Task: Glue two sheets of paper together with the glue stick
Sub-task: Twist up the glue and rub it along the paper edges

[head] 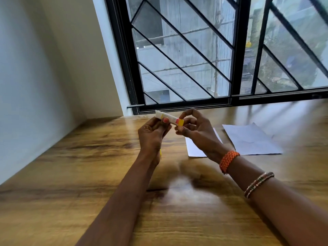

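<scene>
1. Yellow cap (180, 122) on the glue tube (166, 118) looks the risk: a hard twist while squeezing may squirt glue, or the cap may drop.
2. Left hand (152, 134) grips the tube above the table (88, 157); right hand (193, 129) pinches the cap.
3. Both paper sheets (252, 139) lie apart, right.

Wooden table (71, 157) below a barred window (204, 50)

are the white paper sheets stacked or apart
Apart: two white paper sheets lie side by side on the wooden table.
</scene>
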`<state>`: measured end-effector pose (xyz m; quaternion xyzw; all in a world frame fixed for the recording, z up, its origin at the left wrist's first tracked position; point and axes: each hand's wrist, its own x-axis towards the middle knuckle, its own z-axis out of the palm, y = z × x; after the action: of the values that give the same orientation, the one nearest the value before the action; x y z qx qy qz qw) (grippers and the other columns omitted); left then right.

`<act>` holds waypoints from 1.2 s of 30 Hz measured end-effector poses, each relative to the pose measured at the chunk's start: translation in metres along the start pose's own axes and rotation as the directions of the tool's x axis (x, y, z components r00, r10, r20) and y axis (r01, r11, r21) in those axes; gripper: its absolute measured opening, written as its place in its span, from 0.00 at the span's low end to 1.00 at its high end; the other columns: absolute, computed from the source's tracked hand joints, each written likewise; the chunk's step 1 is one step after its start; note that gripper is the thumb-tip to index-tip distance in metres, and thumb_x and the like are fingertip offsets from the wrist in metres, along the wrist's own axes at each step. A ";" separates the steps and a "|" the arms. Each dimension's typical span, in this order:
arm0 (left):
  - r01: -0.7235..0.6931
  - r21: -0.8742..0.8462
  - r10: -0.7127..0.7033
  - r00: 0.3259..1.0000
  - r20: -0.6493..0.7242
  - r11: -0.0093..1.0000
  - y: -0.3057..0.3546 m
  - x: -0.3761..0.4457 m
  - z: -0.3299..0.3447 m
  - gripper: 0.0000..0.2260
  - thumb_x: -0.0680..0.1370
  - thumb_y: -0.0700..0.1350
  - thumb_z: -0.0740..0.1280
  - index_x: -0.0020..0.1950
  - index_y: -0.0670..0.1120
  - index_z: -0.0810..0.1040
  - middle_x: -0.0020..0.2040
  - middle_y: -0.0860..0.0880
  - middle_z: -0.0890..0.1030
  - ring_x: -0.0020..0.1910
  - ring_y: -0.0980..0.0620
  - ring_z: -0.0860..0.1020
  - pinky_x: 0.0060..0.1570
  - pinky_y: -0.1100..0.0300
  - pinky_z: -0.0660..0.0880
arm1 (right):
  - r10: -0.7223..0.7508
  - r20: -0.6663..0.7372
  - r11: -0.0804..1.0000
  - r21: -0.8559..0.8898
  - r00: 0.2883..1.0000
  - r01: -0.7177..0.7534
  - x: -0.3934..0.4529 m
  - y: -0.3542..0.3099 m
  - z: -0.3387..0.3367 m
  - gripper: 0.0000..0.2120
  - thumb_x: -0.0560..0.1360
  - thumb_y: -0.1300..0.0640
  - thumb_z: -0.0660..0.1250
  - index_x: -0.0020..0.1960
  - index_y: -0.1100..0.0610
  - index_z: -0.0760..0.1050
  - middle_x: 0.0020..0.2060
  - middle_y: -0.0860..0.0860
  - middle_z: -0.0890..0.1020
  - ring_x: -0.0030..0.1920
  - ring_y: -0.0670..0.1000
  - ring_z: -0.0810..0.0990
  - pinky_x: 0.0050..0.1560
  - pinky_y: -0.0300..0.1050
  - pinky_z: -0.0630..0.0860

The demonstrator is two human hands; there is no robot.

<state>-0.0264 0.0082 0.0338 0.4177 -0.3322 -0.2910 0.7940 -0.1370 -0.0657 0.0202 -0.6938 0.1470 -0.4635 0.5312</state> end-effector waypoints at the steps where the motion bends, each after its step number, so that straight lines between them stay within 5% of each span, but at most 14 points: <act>1: -0.005 0.002 0.005 1.000 0.000 1.000 0.000 0.002 0.000 0.12 0.74 0.33 0.65 0.56 0.33 0.76 0.32 0.55 0.84 0.36 0.59 0.82 0.42 0.66 0.80 | -0.012 -0.015 1.000 -0.012 1.000 0.011 0.001 0.001 0.000 0.13 0.71 0.70 0.69 0.46 0.54 0.74 0.38 0.54 0.80 0.41 0.50 0.82 0.47 0.46 0.82; 8: -0.003 -0.029 0.003 1.000 0.012 1.000 0.001 0.000 -0.001 0.12 0.74 0.33 0.64 0.58 0.33 0.75 0.32 0.55 0.84 0.37 0.59 0.82 0.44 0.65 0.80 | 0.002 -0.024 0.999 0.038 1.000 -0.001 0.002 -0.001 0.000 0.04 0.77 0.67 0.64 0.45 0.60 0.75 0.34 0.56 0.81 0.33 0.48 0.83 0.37 0.40 0.80; 11: 0.007 -0.022 -0.006 0.999 0.039 1.000 -0.002 0.001 -0.001 0.09 0.75 0.33 0.64 0.54 0.34 0.77 0.33 0.54 0.85 0.38 0.60 0.83 0.43 0.66 0.80 | 0.029 0.010 0.998 -0.054 1.000 -0.028 0.001 -0.002 -0.001 0.09 0.81 0.61 0.57 0.45 0.61 0.74 0.30 0.54 0.78 0.30 0.50 0.79 0.35 0.44 0.79; 16: -0.006 -0.010 0.006 1.000 0.010 1.000 -0.005 -0.001 0.000 0.07 0.74 0.33 0.65 0.48 0.41 0.79 0.34 0.54 0.85 0.38 0.60 0.83 0.43 0.67 0.80 | 0.028 -0.006 0.992 -0.121 1.000 -0.028 0.001 0.000 0.002 0.02 0.80 0.61 0.60 0.51 0.59 0.70 0.38 0.55 0.80 0.40 0.53 0.81 0.41 0.47 0.80; 20: -0.039 -0.001 0.039 0.999 -0.001 0.999 -0.003 0.002 0.001 0.07 0.74 0.33 0.66 0.50 0.39 0.79 0.33 0.54 0.85 0.37 0.60 0.82 0.43 0.66 0.80 | -0.086 -0.041 0.971 -0.225 0.995 0.075 0.001 0.002 0.006 0.08 0.74 0.67 0.67 0.48 0.58 0.70 0.35 0.54 0.80 0.37 0.55 0.81 0.39 0.50 0.81; 28: 0.007 -0.046 -0.003 0.996 0.090 0.999 0.000 -0.003 0.005 0.06 0.75 0.35 0.64 0.48 0.39 0.79 0.36 0.53 0.85 0.41 0.57 0.83 0.47 0.64 0.80 | -0.005 0.046 0.991 -0.133 0.999 0.011 -0.003 -0.008 -0.002 0.15 0.82 0.58 0.54 0.40 0.61 0.72 0.28 0.57 0.76 0.28 0.54 0.76 0.31 0.45 0.75; 32: -0.012 -0.051 0.013 1.000 0.019 0.999 0.001 -0.001 0.002 0.06 0.75 0.34 0.64 0.46 0.41 0.79 0.34 0.54 0.85 0.42 0.56 0.81 0.48 0.65 0.80 | -0.026 0.024 0.988 -0.154 0.999 0.029 0.001 -0.005 0.002 0.03 0.77 0.62 0.64 0.49 0.58 0.71 0.36 0.54 0.79 0.38 0.51 0.80 0.39 0.46 0.79; 36: -0.013 -0.057 0.014 1.000 0.011 0.998 0.002 -0.001 0.001 0.07 0.75 0.33 0.64 0.45 0.42 0.79 0.35 0.54 0.85 0.42 0.56 0.82 0.47 0.64 0.80 | -0.115 -0.019 0.955 -0.278 0.993 0.105 0.000 -0.001 0.005 0.10 0.72 0.65 0.71 0.46 0.56 0.71 0.35 0.51 0.81 0.37 0.49 0.81 0.39 0.47 0.81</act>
<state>-0.0277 0.0092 0.0357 0.3911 -0.3312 -0.2972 0.8056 -0.1334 -0.0625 0.0213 -0.7600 0.1810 -0.4793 0.3999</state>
